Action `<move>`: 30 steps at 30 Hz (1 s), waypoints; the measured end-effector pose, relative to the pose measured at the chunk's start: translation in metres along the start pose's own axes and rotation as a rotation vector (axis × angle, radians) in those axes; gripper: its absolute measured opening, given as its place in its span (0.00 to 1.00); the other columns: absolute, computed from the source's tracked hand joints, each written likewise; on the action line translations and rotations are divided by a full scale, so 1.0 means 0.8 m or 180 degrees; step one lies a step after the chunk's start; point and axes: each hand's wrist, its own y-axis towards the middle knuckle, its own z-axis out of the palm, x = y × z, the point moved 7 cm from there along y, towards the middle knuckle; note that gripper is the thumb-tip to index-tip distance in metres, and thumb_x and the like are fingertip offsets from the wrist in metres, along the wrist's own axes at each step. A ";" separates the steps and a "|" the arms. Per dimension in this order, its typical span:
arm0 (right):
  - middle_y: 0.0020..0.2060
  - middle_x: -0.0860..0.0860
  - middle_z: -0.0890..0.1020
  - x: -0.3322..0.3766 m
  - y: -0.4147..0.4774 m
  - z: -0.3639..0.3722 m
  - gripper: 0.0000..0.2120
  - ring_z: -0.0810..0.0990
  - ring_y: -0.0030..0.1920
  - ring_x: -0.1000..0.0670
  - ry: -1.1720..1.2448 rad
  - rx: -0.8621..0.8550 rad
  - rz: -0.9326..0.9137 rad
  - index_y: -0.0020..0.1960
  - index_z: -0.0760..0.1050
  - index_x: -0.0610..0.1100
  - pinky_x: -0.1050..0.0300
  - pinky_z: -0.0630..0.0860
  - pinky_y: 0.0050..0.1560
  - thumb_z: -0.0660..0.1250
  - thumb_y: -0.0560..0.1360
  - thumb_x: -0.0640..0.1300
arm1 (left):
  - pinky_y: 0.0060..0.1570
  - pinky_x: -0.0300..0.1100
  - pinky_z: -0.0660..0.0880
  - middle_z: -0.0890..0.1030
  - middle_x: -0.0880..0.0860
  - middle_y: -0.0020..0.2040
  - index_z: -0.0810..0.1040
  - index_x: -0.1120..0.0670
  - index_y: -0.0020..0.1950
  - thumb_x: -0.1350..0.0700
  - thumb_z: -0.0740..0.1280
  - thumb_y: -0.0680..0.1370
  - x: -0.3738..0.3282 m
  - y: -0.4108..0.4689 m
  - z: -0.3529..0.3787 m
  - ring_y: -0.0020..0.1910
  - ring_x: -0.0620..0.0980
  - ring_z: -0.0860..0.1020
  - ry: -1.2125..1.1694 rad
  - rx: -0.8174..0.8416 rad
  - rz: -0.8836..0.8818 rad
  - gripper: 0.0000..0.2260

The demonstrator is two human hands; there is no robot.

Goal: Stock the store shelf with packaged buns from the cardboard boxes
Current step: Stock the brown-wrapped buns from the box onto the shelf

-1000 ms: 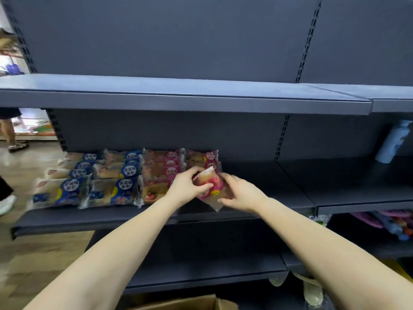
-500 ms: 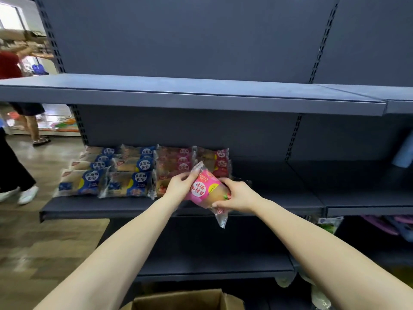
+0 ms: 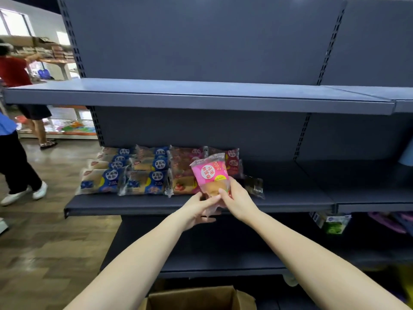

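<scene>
A pink-labelled packaged bun (image 3: 210,178) stands upright in front of the middle shelf (image 3: 138,204). My left hand (image 3: 196,209) grips its lower clear end from below and my right hand (image 3: 238,199) holds its right side. On that shelf lie rows of blue-labelled buns (image 3: 125,175) at the left and pink and red-labelled buns (image 3: 184,162) beside them. Another wrapped pack (image 3: 253,185) lies just right of my right hand. The open top of a cardboard box (image 3: 194,297) shows at the bottom edge.
The upper shelf (image 3: 201,98) juts out above. The right half of the middle shelf (image 3: 290,186) is bare. A person in dark trousers and white shoes (image 3: 15,175) and another in red (image 3: 15,72) stand in the aisle at left. Goods (image 3: 333,223) sit lower right.
The pink bun pack has turned from tilted to upright and risen a little. My left hand has slid from its top corner down to its lower end. The view has shifted left.
</scene>
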 end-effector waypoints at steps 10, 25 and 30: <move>0.71 0.43 0.67 0.021 -0.012 0.003 0.40 0.68 0.68 0.38 -0.2652 -0.0299 -0.1462 0.74 0.58 0.41 0.39 0.73 0.61 0.68 0.65 0.48 | 0.38 0.44 0.81 0.77 0.53 0.57 0.71 0.55 0.66 0.54 0.72 0.74 -0.036 -0.009 -0.069 0.52 0.51 0.78 0.1959 -0.0250 0.0051 0.23; 0.58 0.44 0.77 -0.009 0.080 0.025 0.44 0.77 0.57 0.40 -0.3219 0.0001 -0.1324 0.75 0.59 0.42 0.34 0.63 0.65 0.69 0.65 0.59 | 0.56 0.40 0.73 0.79 0.46 0.54 0.75 0.52 0.62 0.54 0.71 0.74 -0.103 0.017 -0.106 0.56 0.47 0.77 0.2404 -0.1305 0.1223 0.17; 0.66 0.38 0.72 -0.052 0.117 0.001 0.46 0.70 0.65 0.35 -0.2753 -0.0304 -0.0576 0.77 0.52 0.40 0.35 0.55 0.70 0.71 0.68 0.53 | 0.61 0.48 0.70 0.72 0.55 0.67 0.69 0.53 0.69 0.55 0.64 0.77 -0.087 0.050 -0.108 0.65 0.58 0.69 0.3192 -0.1561 0.1170 0.20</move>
